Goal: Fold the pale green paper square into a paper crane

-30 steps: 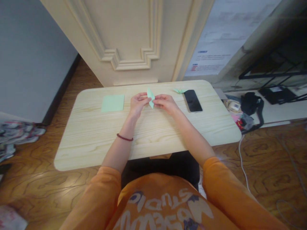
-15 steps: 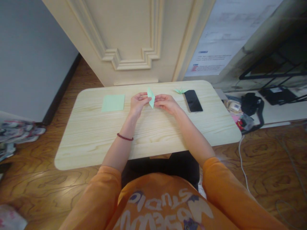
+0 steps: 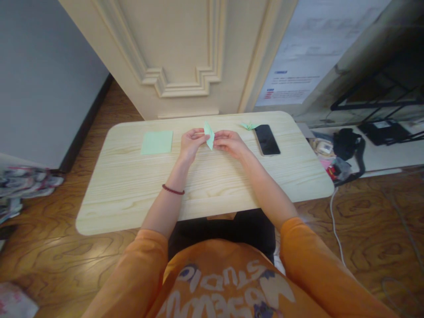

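Note:
A pale green folded paper piece stands upright and pointed between my left hand and my right hand, and both hands pinch it at the fingertips. To the left on the light wood table lies a flat square of pale green paper. Beyond my right hand are a small folded green paper figure and a black smartphone, lying apart from each other. A dark red bead bracelet circles my left wrist.
A panelled cream door stands behind the table. To the right, a low white surface holds a black strap, small packages and a dark device. A white cable runs down to the wooden floor.
The folded paper has shifted slightly to the right between my hands. Their pinching hold looks unchanged, and the items on the table have not visibly moved.

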Motion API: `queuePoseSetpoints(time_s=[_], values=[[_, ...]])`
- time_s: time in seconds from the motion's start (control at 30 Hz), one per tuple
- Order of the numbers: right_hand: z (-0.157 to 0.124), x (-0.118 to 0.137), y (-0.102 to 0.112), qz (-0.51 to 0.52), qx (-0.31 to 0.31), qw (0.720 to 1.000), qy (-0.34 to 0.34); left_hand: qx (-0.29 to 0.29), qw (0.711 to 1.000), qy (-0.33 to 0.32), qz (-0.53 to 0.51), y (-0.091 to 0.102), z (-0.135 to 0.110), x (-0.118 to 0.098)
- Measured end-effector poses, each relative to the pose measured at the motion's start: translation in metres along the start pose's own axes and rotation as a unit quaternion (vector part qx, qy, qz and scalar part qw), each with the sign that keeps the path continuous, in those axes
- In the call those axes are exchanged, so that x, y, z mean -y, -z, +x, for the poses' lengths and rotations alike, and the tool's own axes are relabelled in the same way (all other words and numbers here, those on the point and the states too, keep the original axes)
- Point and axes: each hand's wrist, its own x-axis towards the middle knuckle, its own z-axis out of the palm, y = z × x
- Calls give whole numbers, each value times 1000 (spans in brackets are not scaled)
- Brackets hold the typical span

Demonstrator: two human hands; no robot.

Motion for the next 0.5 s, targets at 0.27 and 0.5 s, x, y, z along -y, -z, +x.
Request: queuePoseSetpoints(time_s=[0.27,0.5], values=[[2,0,2,2,-2,1000,24,34,999,10,10,-2,-3,-3],[3,-1,1,-14,-17,999,47,26,999,12,15,-4,-4,-5]])
